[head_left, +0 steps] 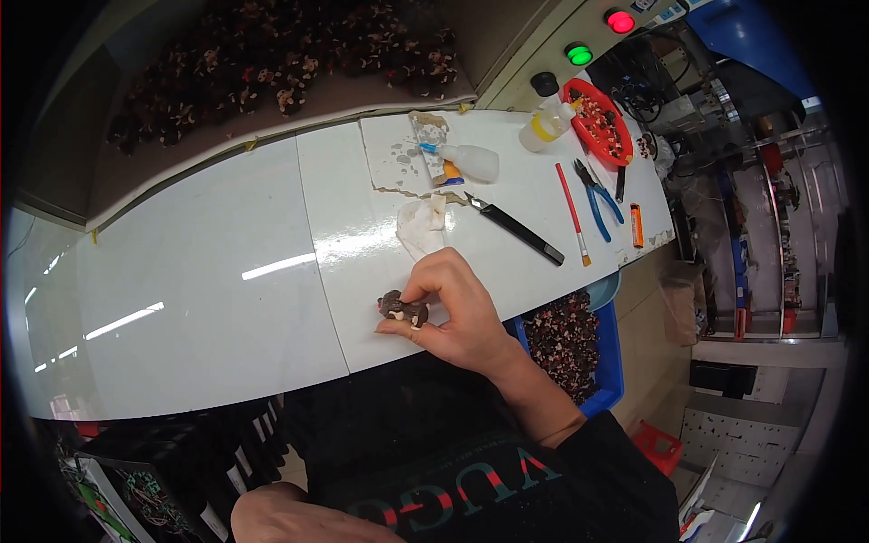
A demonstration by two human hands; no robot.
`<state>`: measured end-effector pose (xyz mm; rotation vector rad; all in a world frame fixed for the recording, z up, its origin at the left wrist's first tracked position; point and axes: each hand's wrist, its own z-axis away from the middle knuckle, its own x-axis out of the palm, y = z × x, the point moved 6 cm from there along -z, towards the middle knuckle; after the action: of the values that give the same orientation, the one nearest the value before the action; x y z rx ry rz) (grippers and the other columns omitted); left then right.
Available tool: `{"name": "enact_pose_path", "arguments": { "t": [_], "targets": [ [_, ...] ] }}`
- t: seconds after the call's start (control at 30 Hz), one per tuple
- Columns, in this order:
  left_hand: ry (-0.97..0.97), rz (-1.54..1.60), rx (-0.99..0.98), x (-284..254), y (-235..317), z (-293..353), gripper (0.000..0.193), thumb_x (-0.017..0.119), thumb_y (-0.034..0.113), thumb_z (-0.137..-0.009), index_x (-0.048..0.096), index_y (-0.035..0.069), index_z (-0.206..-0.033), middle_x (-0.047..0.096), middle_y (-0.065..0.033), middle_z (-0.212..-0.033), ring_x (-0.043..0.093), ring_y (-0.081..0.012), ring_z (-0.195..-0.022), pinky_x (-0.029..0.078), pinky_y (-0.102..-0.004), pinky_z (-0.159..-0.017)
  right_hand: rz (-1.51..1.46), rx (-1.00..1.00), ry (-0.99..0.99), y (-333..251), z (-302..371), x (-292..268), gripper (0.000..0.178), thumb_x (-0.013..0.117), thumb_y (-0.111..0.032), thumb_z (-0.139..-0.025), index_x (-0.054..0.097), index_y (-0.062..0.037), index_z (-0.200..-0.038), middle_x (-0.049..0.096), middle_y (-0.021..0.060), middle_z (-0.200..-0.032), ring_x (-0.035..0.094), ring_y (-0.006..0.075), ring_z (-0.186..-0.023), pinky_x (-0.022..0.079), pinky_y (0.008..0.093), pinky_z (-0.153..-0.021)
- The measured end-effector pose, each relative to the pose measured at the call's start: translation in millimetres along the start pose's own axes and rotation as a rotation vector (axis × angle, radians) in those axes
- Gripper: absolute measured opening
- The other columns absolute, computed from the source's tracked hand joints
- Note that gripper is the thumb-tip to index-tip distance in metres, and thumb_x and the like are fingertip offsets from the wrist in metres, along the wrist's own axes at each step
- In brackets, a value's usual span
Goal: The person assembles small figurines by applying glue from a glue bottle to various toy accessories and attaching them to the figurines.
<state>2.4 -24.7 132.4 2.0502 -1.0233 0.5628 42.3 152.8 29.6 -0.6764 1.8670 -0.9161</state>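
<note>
Worktable: a long white glossy table point(208, 290) runs across the view; the work sits at its near edge, right of centre.
Back tray: a shallow brown tray point(380, 90) behind the table holds a wide heap of small dark brown figurines point(272, 63), many of them, which look like the same kind as the one in hand.
Blue bin: a blue plastic bin point(611, 362) below the table's near edge, by the right forearm, is heaped with similar small dark pieces point(561, 339).
Red dish: a red plastic dish point(597, 118) at the far right of the table carries tiny dark and pale bits.
Progress: judging by the two stocks, one figurine is being handled while plenty wait; which heap is finished I cannot tell.
Right hand: the right hand point(457, 312) pinches a small dark brown figurine with pale patches point(403, 309) between thumb and fingertips, just above the table edge.
Left hand: the left hand point(290, 516) lies low at the lap, only partly in view; whether it grips anything I cannot tell.
Glue: a clear squeeze bottle with a blue nozzle point(466, 161) lies on its side on a spattered white sheet point(398, 154).
</note>
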Motion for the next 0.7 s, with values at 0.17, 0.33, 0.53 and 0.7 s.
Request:
{"name": "enact_pose_path", "arguments": {
  "t": [0.17, 0.33, 0.53, 0.7],
  "targets": [
    [-0.007, -0.025, -0.016, 5.5, -7.4, -2.1, 0.070, 0.067, 0.024, -0.087, 0.030, 0.006, -0.143, 0.056, -0.0362, -0.110, 0.058, -0.0462, -0.098, 0.052, -0.0503, -0.079, 0.009, -0.012, 0.011, -2.3, -0.4, -2.1, 0.040, 0.083, -0.010, -0.069, 0.052, -0.0048, -0.094, 0.049, 0.0075, -0.092, 0.053, 0.0142, -0.076, 0.049, 0.0238, -0.062],
    [0.025, -0.129, 0.014, 3.4, -2.5, -7.8, 0.069, 0.067, 0.024, -0.087, 0.031, 0.006, -0.143, 0.057, -0.0333, -0.109, 0.059, -0.0442, -0.095, 0.053, -0.0480, -0.075, -0.017, -0.005, 0.013, -1.1, 1.0, -3.7, 0.040, 0.083, -0.009, -0.069, 0.052, -0.0045, -0.093, 0.049, 0.0072, -0.091, 0.053, 0.0141, -0.076, 0.049, 0.0239, -0.062],
    [-0.002, -0.205, -0.005, 1.7, 1.6, -9.1, 0.067, 0.069, 0.019, -0.083, 0.035, 0.004, -0.139, 0.060, -0.0279, -0.105, 0.061, -0.0412, -0.090, 0.053, -0.0452, -0.069, -0.012, -0.011, 0.012, -1.6, 0.4, -3.7, 0.040, 0.083, -0.009, -0.068, 0.052, -0.0044, -0.093, 0.049, 0.0072, -0.091, 0.053, 0.0140, -0.076, 0.049, 0.0240, -0.061],
    [0.007, -0.197, -0.012, 0.0, 1.1, -8.0, 0.059, 0.068, 0.014, -0.083, 0.040, 0.002, -0.133, 0.061, -0.0254, -0.101, 0.062, -0.0398, -0.086, 0.052, -0.0442, -0.063, -0.006, -0.014, 0.012, -1.1, 0.0, -3.2, 0.041, 0.083, -0.009, -0.068, 0.052, -0.0045, -0.093, 0.049, 0.0072, -0.091, 0.053, 0.0138, -0.076, 0.049, 0.0237, -0.061]
  ]
}}
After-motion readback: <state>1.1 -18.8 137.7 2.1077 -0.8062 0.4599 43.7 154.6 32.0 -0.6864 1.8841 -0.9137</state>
